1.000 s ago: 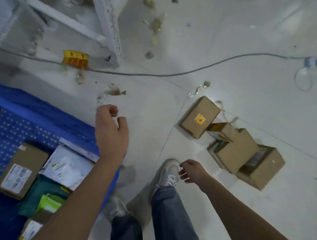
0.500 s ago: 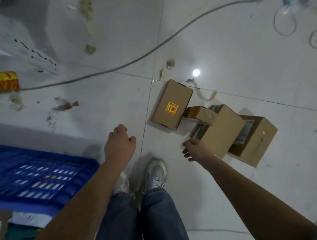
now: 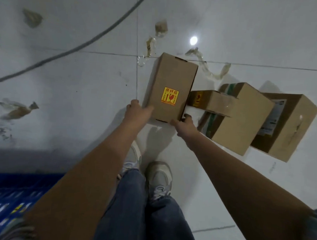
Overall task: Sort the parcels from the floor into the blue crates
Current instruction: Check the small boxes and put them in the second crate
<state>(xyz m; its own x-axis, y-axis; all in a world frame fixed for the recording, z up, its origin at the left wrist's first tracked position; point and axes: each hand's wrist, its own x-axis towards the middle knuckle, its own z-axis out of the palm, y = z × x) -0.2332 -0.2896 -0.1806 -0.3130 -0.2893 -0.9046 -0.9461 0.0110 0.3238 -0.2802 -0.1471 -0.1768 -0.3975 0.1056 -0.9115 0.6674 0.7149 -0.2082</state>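
A brown cardboard parcel with a yellow fragile sticker (image 3: 171, 87) lies on the white tiled floor in front of my feet. My left hand (image 3: 139, 110) grips its near left corner, thumb on top. My right hand (image 3: 184, 123) holds the near right corner, fingers round the edge. To the right sit a small flat parcel (image 3: 212, 103), a larger parcel with green tape (image 3: 243, 120) and another with a white label (image 3: 288, 125). A blue crate (image 3: 14, 198) shows at the lower left edge.
A grey cable (image 3: 81, 45) runs across the floor at the upper left. Scraps of tape and paper (image 3: 18, 110) litter the tiles. My two shoes (image 3: 158, 179) stand just behind the held parcel.
Both hands reached forward and took hold of the stickered parcel's near corners. The view moved closer to the parcels, and the blue crate slid toward the lower left.
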